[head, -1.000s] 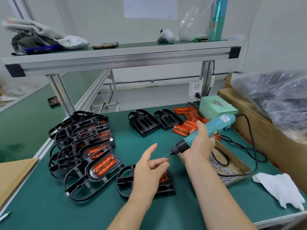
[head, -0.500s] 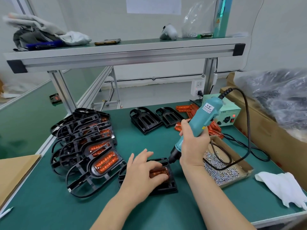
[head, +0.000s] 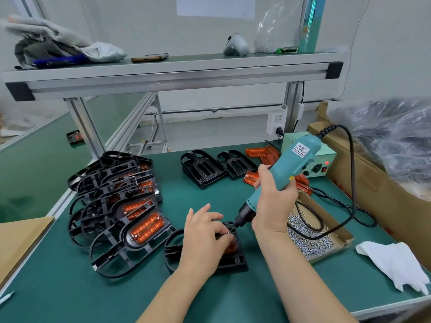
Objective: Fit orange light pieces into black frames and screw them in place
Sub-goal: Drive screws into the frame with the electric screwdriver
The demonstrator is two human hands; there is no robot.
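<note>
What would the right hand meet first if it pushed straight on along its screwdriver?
Likely the screw that the left hand pinches on the frame; the screwdriver tip looks almost on it, but depth is unclear.

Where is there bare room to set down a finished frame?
Bare mat along the near edge, in front of the finished stack; also between that stack and the empty frames. Crowded right: screw tray, cord, cloth.

One white label is noted on the upper body of the teal electric screwdriver: two Chinese characters are printed above the brand name "KEENWISE", with a finer line beneath that cannot be read. A small yellow sticker lower on the same body is too blurred to be made out
</note>
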